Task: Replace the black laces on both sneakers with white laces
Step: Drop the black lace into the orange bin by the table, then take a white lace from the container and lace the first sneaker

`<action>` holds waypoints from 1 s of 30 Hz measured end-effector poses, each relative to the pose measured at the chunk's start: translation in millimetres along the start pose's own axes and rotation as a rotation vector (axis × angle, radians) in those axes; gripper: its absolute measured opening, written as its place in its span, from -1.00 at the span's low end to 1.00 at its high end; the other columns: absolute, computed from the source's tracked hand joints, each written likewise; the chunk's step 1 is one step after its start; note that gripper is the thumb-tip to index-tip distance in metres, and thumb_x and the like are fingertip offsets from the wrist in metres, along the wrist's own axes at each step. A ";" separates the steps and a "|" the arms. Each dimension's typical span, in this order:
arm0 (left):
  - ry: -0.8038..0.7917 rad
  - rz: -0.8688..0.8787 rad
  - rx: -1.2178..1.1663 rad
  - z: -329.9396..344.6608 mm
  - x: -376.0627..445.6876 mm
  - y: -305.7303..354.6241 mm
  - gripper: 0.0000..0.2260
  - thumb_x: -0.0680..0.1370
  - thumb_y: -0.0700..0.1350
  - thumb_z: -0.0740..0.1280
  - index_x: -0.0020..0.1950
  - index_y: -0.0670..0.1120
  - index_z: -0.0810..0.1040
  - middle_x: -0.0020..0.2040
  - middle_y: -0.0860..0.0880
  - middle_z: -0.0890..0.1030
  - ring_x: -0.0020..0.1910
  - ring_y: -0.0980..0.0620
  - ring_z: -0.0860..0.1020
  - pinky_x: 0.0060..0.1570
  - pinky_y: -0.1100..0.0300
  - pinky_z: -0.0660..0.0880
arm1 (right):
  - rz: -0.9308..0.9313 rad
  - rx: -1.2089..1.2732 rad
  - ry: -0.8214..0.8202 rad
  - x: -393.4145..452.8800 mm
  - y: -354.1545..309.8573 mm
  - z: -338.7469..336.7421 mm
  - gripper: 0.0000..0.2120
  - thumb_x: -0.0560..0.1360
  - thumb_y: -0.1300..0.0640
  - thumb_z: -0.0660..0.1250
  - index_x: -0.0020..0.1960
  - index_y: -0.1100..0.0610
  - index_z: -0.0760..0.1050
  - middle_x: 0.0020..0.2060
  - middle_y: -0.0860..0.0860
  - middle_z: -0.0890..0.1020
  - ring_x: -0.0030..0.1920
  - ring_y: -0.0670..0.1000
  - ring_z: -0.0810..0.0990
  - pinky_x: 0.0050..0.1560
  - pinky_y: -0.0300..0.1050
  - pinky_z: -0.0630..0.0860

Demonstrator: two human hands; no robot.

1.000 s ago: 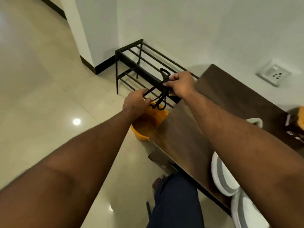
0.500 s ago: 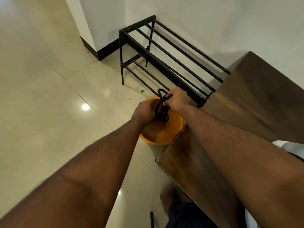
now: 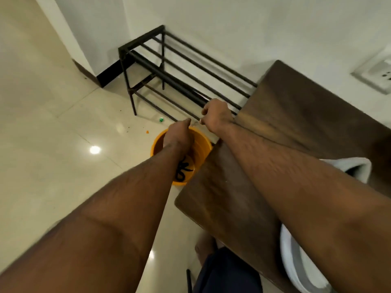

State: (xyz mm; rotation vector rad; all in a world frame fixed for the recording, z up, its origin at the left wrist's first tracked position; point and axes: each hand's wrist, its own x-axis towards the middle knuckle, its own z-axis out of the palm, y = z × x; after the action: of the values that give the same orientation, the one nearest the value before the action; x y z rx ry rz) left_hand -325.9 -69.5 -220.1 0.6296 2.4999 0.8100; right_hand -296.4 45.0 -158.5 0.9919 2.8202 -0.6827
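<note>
The black laces (image 3: 182, 170) lie bunched inside the orange bucket (image 3: 202, 142) on the floor, partly hidden by my left forearm. My left hand (image 3: 177, 134) hovers over the bucket with its fingers relaxed and empty. Just to its right, my right hand (image 3: 214, 116) hangs over the bucket's far rim, fingers bent downward, holding nothing. A white sneaker (image 3: 297, 263) with a grey sole stripe lies on the dark wooden table (image 3: 292, 115) under my right forearm. The white opening of a second sneaker (image 3: 351, 167) shows beyond that arm.
A black metal shoe rack (image 3: 169, 66) stands against the white wall behind the bucket. A wall socket (image 3: 375, 74) sits at the right. Small green and orange scraps lie on the glossy tiled floor (image 3: 53, 144). My bare foot and dark trouser leg (image 3: 222, 271) are below the table edge.
Both hands let go of the black laces, which dropped into the orange bucket. The hands have drawn slightly apart and the view has tilted back toward the table and sneakers.
</note>
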 end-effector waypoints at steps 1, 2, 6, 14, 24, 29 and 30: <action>0.015 0.035 -0.012 -5.7 -4.0 23.2 -0.55 0.59 -0.22 0.24 0.48 -0.04 0.35 0.39 -0.12 0.46 0.37 -0.12 0.42 0.32 -0.05 0.43 | 0.010 -0.007 0.036 -5.4 7.9 -22.6 -0.85 0.46 0.24 0.42 0.03 0.16 0.61 -0.01 0.13 0.65 0.02 0.11 0.63 -0.05 -0.08 0.58; 0.038 0.067 -0.018 -10.4 -6.5 42.2 -0.56 0.58 -0.21 0.25 0.46 -0.04 0.37 0.40 -0.12 0.46 0.38 -0.12 0.42 0.32 -0.04 0.41 | 0.012 -0.016 0.061 -10.2 14.2 -41.7 -0.84 0.45 0.23 0.42 0.03 0.16 0.61 0.00 0.13 0.65 0.03 0.11 0.62 -0.05 -0.11 0.56; 0.037 0.242 -0.059 -11.0 -27.0 145.5 -0.70 0.50 -0.19 0.25 0.21 -0.08 0.55 0.18 -0.17 0.60 0.19 -0.21 0.53 0.07 0.01 0.49 | 0.094 0.025 0.191 -44.0 64.3 -136.1 -0.81 0.43 0.22 0.39 0.04 0.15 0.60 0.03 0.14 0.64 0.06 0.14 0.62 0.05 -0.06 0.56; -0.148 0.676 0.048 67.0 -124.0 357.0 -0.73 0.51 -0.11 0.26 0.20 -0.07 0.53 0.11 -0.08 0.62 0.12 -0.12 0.57 0.07 -0.02 0.55 | 0.288 0.006 0.416 -158.2 229.8 -285.6 -0.72 0.46 0.32 0.22 0.13 0.16 0.56 0.17 0.14 0.57 0.16 0.17 0.55 0.13 -0.07 0.49; -0.340 0.738 0.426 228.4 -160.5 443.0 -0.54 0.58 -0.13 0.24 0.48 -0.07 0.32 0.40 -0.12 0.41 0.38 -0.15 0.36 0.29 -0.09 0.41 | 0.492 -0.008 0.262 -224.6 445.1 -286.3 -0.63 0.51 0.27 0.28 0.32 0.17 0.47 0.29 0.17 0.51 0.27 0.19 0.49 0.22 -0.03 0.44; -0.443 0.672 0.507 275.6 -133.6 446.0 -0.42 0.53 -0.09 0.32 0.52 -0.07 0.24 0.47 -0.11 0.34 0.43 -0.15 0.32 0.37 -0.10 0.36 | 0.434 -0.103 0.160 -204.8 496.0 -260.0 -0.52 0.57 0.23 0.23 0.48 0.11 0.27 0.37 0.14 0.42 0.34 0.19 0.41 0.33 0.05 0.36; -0.468 0.653 0.522 281.7 -129.9 446.3 -0.39 0.50 -0.06 0.35 0.52 -0.09 0.24 0.47 -0.13 0.34 0.42 -0.15 0.34 0.36 -0.09 0.37 | 0.413 -0.155 0.161 -200.4 503.2 -256.3 -0.52 0.56 0.22 0.24 0.47 0.09 0.27 0.35 0.13 0.44 0.32 0.19 0.43 0.32 0.07 0.38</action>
State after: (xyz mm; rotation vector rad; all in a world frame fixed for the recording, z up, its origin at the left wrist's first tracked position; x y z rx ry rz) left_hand 52.9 305.3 -113.0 1.6515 2.0560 0.1366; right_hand 188.2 388.6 -79.2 1.5919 2.6074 -0.3456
